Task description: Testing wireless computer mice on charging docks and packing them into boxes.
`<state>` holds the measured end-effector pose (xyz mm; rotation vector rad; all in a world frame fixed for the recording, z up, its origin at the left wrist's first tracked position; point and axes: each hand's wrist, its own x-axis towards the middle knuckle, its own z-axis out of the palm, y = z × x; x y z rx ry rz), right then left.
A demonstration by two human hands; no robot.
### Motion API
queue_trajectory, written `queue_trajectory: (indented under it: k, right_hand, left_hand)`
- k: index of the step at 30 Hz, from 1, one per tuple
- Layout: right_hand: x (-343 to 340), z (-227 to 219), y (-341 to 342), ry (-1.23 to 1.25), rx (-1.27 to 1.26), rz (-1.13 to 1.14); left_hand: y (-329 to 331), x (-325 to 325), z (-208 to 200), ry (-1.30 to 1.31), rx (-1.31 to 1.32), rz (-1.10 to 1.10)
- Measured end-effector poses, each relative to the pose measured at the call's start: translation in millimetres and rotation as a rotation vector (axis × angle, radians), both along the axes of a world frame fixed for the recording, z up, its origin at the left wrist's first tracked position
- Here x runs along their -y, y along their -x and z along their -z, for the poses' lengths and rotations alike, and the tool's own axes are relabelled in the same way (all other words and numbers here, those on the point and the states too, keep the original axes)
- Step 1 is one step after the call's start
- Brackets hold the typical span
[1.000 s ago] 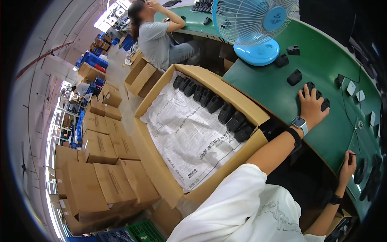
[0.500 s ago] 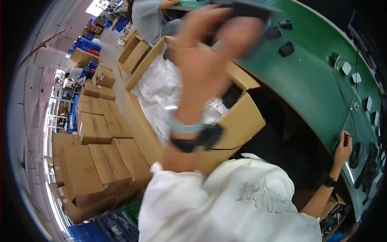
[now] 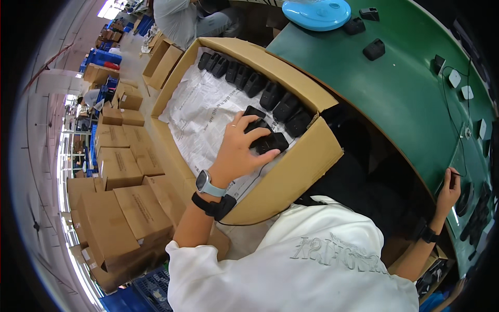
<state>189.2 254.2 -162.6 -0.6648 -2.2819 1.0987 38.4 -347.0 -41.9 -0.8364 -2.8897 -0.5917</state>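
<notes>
In an open cardboard box [image 3: 283, 192], my left hand [image 3: 240, 156] is closed round a small cluster of black boxy devices [image 3: 273, 142]. They rest on a crumpled white printed sheet [image 3: 195, 112], and part of the cluster is hidden by my fingers. A row of similar black devices [image 3: 254, 85] lines the box's far right wall, just beyond the hand. Over at the right edge of the green table [image 3: 384, 96], my right hand [image 3: 449, 191] has its fingers pinched together. Whatever is between them is too small to make out; a thin dark cable [image 3: 459, 151] runs close to the fingertips.
A blue rounded lid-like object [image 3: 317, 14] and a few loose black devices [image 3: 374, 49] lie on the table. Small white square units [image 3: 454, 78] follow its far edge. Stacked cartons [image 3: 125, 218] stand at left, with a blue crate [image 3: 150, 291] below. A seated person [image 3: 176, 21] is beyond the box.
My left hand, blurred and raised over the box with dark items, has come down into it, holding black devices on the white sheet. The right hand stays at the table edge.
</notes>
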Motion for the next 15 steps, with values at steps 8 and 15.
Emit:
queue_trajectory:
  k: [8,15]
  right_hand:
    - [-10.9,7.0,-7.9,-0.024,-0.014,0.024]
    - [0.6,2.8,-5.7,-0.024,0.014,0.023]
  left_hand:
    - [-0.6,-12.8,9.3,-0.060,-0.014,-0.004]
    - [-8.5,-21.8,-4.5,-0.020,0.022,-0.051]
